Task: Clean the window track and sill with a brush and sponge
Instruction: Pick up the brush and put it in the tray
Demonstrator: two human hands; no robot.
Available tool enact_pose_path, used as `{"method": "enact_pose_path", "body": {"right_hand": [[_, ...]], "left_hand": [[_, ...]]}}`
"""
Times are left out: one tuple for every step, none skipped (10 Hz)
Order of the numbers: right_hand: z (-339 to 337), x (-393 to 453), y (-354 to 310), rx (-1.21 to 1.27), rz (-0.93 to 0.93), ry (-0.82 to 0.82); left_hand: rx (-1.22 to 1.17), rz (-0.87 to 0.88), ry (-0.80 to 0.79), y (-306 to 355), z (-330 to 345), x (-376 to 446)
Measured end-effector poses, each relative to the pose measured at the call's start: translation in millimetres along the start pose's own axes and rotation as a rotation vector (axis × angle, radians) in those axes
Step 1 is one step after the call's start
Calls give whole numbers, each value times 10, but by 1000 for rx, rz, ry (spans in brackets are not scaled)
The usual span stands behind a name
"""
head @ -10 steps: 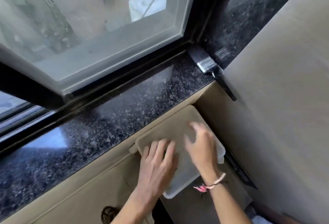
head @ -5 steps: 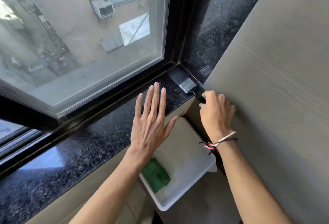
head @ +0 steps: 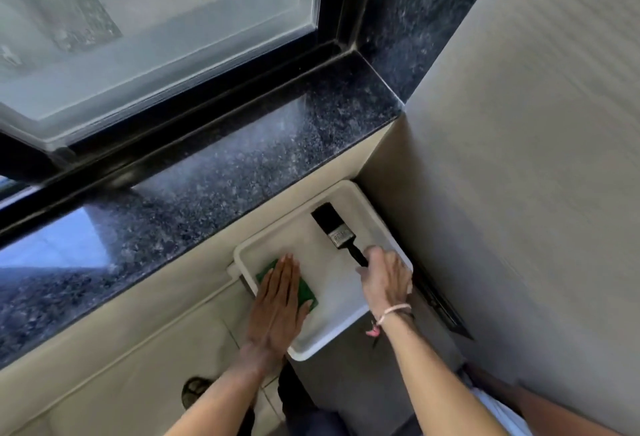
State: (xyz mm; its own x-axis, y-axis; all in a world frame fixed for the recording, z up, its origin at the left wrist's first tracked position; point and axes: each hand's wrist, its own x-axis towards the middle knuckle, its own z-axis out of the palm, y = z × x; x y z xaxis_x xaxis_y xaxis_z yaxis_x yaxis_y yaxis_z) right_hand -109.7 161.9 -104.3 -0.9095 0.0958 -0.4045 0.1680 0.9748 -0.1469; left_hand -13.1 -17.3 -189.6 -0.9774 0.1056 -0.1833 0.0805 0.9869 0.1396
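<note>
Brush (head: 335,231) now off the sill's right corner, gripped by our right hand (head: 385,279) over the tray (head: 349,331); left hand (head: 280,300) flat, open on sponge (head: 308,291); cleaning looks finished.

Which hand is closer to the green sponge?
The left hand. It lies flat on top of the green sponge in the white tub. The right hand is off to the sponge's right, holding the brush by its handle.

1 brush (head: 337,235); 1 sponge (head: 306,291); 1 tray (head: 388,224)
</note>
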Motion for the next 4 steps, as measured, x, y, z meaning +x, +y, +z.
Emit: {"method": "enact_pose_path", "body": {"right_hand": [[213,237,4,-84,-38,-60],[342,287,76,-121,-110,-73],[269,270,93,-169,-159,-112],[-35,98,-16,-203,-277,25]], "left_hand": [[21,-4,-37,-43,-27,26],[15,28,-26,-28,-140,-28],[-35,110,10,-54,-431,-44],[-28,139,185,-91,-1050,-9]]}}
